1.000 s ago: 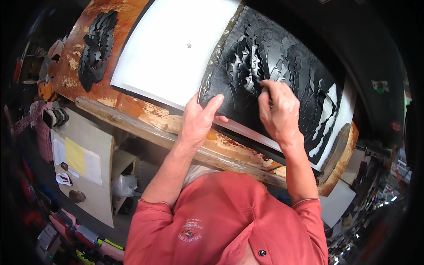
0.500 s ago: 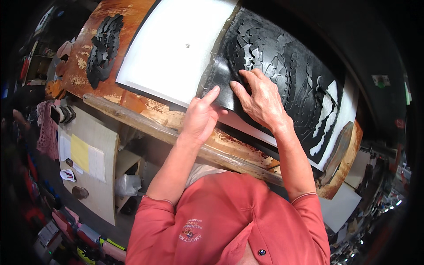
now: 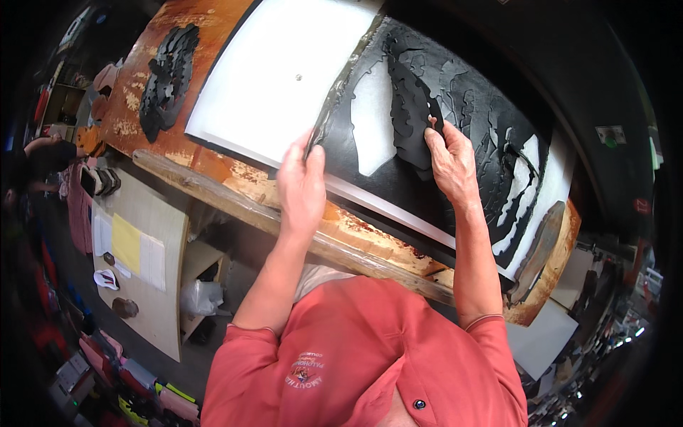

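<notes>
A black leather-like sheet (image 3: 340, 154), cut through with wavy-edged shapes, lies over a white board on the bench. My right hand (image 3: 454, 165) pinches a black scalloped cut-out piece (image 3: 411, 117), raised from the sheet and tilted. Left of that piece, a gap in the sheet shows white underneath. My left hand (image 3: 302, 181) is closed on the sheet's near left edge, thumb on top; its fingertips are partly hidden. To the left of the sheet is a bare white board (image 3: 263, 78) with a small dark mark.
A pile of black cut-outs (image 3: 169, 82) lies on the worn brown bench (image 3: 213, 165) at the far left. A wooden bar (image 3: 206, 183) runs along the front edge. A dark oblong block (image 3: 538, 249) rests at the right end. Below left stands a pale cabinet (image 3: 153, 299) with papers.
My right hand has moved right and nearer, lifting the scalloped piece off the sheet and baring white beneath. My left hand has shifted slightly left and now grips the sheet's edge.
</notes>
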Motion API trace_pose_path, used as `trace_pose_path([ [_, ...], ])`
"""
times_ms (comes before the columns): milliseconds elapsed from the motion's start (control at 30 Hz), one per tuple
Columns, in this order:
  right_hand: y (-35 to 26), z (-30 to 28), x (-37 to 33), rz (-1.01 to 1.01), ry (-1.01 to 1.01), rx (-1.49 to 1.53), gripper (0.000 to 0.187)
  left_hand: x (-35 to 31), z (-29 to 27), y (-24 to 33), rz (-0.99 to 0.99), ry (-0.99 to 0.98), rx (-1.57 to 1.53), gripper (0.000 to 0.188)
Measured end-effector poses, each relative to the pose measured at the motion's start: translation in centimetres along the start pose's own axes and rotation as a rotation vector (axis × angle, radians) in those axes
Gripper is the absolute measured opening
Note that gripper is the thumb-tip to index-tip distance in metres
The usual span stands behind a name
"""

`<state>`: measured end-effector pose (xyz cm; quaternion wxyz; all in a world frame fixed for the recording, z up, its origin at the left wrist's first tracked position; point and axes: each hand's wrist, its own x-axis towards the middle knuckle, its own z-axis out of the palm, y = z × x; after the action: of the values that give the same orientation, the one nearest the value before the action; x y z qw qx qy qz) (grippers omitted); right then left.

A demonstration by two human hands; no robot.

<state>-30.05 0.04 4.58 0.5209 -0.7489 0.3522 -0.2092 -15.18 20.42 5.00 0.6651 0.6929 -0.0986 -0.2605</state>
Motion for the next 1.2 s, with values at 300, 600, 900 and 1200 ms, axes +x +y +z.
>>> trace_pose_path([
  [300, 1.5, 0.6, -0.1, -0.032, -0.097, 0.309, 0.021, 0.9, 7.1, 0.7, 0.373, -0.279, 0.317, 0.05],
  [600, 0.2, 1.7, 0.6, 0.031, -0.181, 0.396, 0.026, 1.4, 6.8, -1.3, 0.366, -0.239, 0.141, 0.037],
  [900, -2.7, 2.8, -0.4, -0.525, 0.218, -0.572, 0.015, 1.7, 6.8, -1.8, 0.043, -0.242, -0.281, 0.03],
  [1200, -3.1, 3.1, 0.4, -0.407, 0.04, -0.378, 0.024, 1.9, 6.6, -1.9, 0.02, -0.287, -0.279, 0.03],
])
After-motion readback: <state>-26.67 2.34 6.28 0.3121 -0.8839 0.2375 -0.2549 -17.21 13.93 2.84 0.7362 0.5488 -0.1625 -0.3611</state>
